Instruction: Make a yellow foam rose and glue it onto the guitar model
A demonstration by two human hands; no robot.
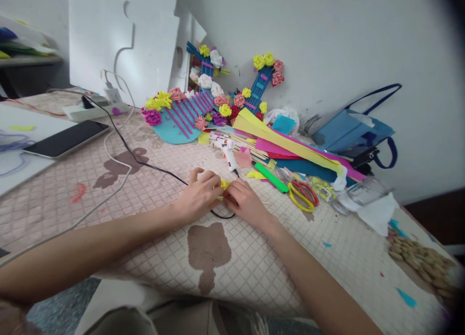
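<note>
My left hand (199, 193) and my right hand (244, 201) meet at the middle of the table, fingers pinched together round a small yellow foam piece (224, 184). Both hands rest on the checked tablecloth (152, 199), over a black cable (152, 166). Just beyond them lies a white glue gun (229, 154). A green marker (271, 177) and yellow and red scissors (301, 193) lie to the right of my right hand.
Foam sheets in yellow, pink and blue (290, 148) are stacked at the right. Foam guitars with paper flowers (189, 113) stand against the wall. A phone (65, 138), a power strip (92, 110), a blue bag (354, 131) and a heap of nuts (417, 260) lie around.
</note>
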